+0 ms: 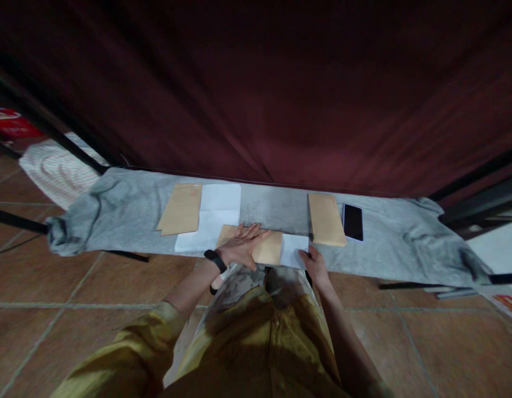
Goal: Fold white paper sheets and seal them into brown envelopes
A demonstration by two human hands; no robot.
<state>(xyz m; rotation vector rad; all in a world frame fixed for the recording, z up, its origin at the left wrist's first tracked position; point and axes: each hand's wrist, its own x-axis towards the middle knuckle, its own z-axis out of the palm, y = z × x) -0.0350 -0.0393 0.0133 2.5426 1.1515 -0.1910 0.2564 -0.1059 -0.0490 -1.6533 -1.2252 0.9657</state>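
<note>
My left hand lies flat with spread fingers on a brown paper envelope near the front edge of the cloth-covered bench. A folded white sheet of paper sticks out of the envelope's right end. At that sheet's lower right corner, my right hand pinches the paper between thumb and fingers. Left of the envelope are white sheets, partly covered by more brown envelopes. Another brown envelope or stack of them rests to the right.
A dark phone lies beside the right-hand envelopes. Grey cloth covers the narrow bench, with a dark red curtain hanging behind it. Black metal bars stand at both ends. Striped fabric is at the far left.
</note>
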